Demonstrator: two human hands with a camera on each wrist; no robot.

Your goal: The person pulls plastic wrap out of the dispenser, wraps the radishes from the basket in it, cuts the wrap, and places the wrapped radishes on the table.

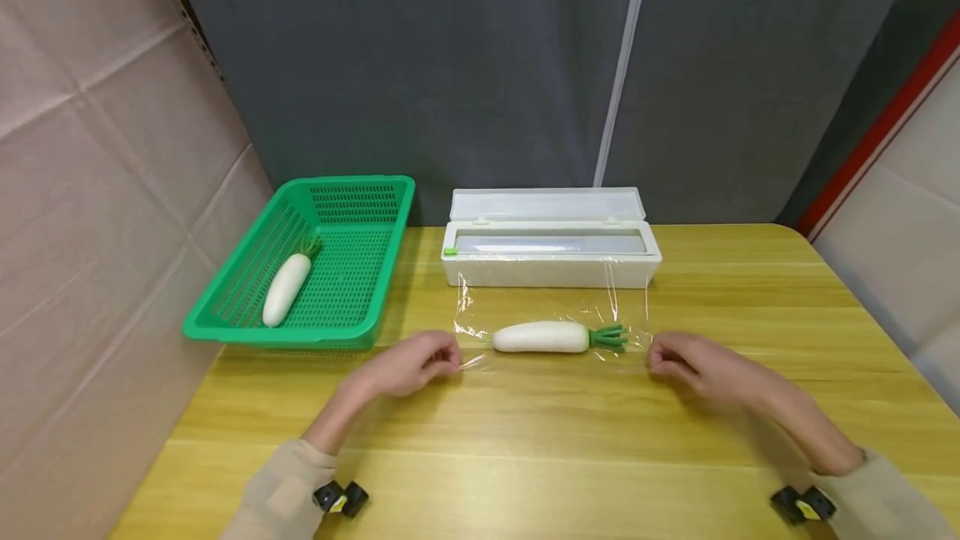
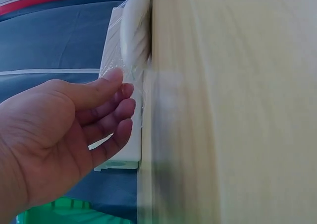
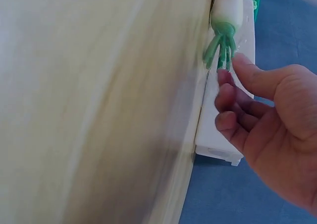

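Observation:
A clear sheet of plastic wrap (image 1: pixel 555 303) stretches toward me from a white wrap dispenser (image 1: pixel 480 275) with its lid raised. A white radish (image 1: pixel 542 337) with short green stems lies crosswise within the sheet's area, stems to the right. My left hand (image 1: pixel 416 363) pinches the near left corner of the wrap between thumb and index finger, beside the radish's tip. At the opposite corner my right hand (image 1: pixel 693 367) pinches the wrap just past the green stems (image 3: pixel 224 48). In the left wrist view, creased film runs from the fingertips (image 2: pixel 115 75) toward the radish.
On the left of the wooden table (image 1: pixel 525 473) stands a green plastic basket (image 1: pixel 375 286) with another white radish (image 1: pixel 287 290) in it. A small green slider (image 1: pixel 450 252) sits at the dispenser's left end. A dark curtain (image 1: pixel 420 65) hangs behind the table.

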